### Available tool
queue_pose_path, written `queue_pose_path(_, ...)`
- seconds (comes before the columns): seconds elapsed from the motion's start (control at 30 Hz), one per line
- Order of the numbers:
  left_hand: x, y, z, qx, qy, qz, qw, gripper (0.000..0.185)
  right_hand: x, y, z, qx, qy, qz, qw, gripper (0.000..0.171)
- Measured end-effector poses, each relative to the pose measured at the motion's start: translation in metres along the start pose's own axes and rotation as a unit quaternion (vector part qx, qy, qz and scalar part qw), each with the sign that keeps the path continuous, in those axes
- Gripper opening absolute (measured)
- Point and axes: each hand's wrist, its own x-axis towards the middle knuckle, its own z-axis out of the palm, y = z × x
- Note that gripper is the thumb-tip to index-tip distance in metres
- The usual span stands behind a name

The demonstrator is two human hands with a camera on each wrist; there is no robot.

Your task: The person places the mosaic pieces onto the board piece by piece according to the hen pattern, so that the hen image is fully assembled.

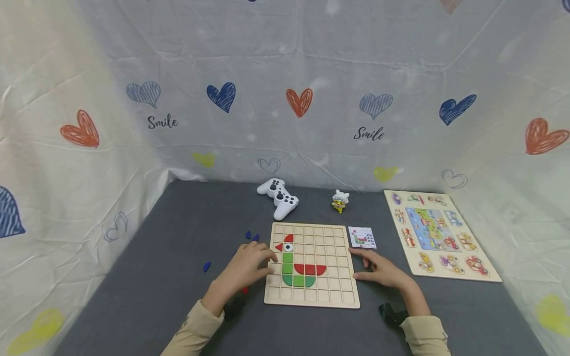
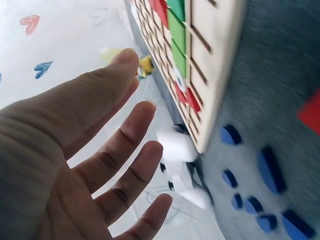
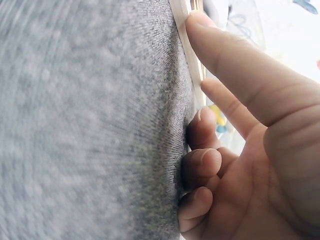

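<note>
Left hand [image 1: 249, 267], fingers spread and holding nothing, rests at the wooden grid board's [image 1: 311, 291] nine o'clock edge; right hand [image 1: 383, 269], fingers seemingly half-curled, touches its three o'clock edge.

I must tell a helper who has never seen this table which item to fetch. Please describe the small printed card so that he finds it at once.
On the dark grey table, find the wooden grid board between the two hands. The small card lies flat just off the board's far right corner, below the little yellow figurine. It is the only thin white paper there, printed with a small grid picture.
</note>
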Motion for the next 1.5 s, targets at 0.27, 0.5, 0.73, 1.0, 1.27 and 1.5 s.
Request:
queue_pose_path(0.27, -0.024, -0.017, 0.002, 0.002, -0.023, -0.016, 0.9996, 0.022, 0.000, 0.002, 0.001, 0.000, -0.001, -0.004, 1.000, 0.068)
queue_pose_path(0.5, -0.045, -0.028, 0.001, -0.019, -0.058, -0.026, 0.9978, 0.023, -0.001, 0.001, 0.002, -0.002, -0.002, 0.003, 1.000, 0.069)
queue_pose_path(0.73, -0.058, -0.033, 0.002, -0.018, -0.067, -0.039, 0.9968, 0.024, -0.002, -0.001, 0.001, -0.003, -0.002, 0.006, 1.000, 0.069)
queue_pose_path(1.0, -0.059, -0.036, 0.005, -0.003, -0.050, -0.039, 0.9979, 0.018, -0.002, 0.001, 0.001, 0.002, 0.001, -0.001, 1.000, 0.068)
queue_pose_path(1.27, -0.058, -0.035, 0.005, -0.004, -0.044, -0.023, 0.9988, 0.019, -0.001, 0.000, 0.001, -0.005, 0.001, 0.001, 1.000, 0.069)
queue_pose_path(1.5, -0.056, -0.033, 0.006, -0.010, -0.050, -0.017, 0.9986, 0.017, 0.000, 0.001, 0.001, 0.001, 0.003, -0.001, 1.000, 0.068)
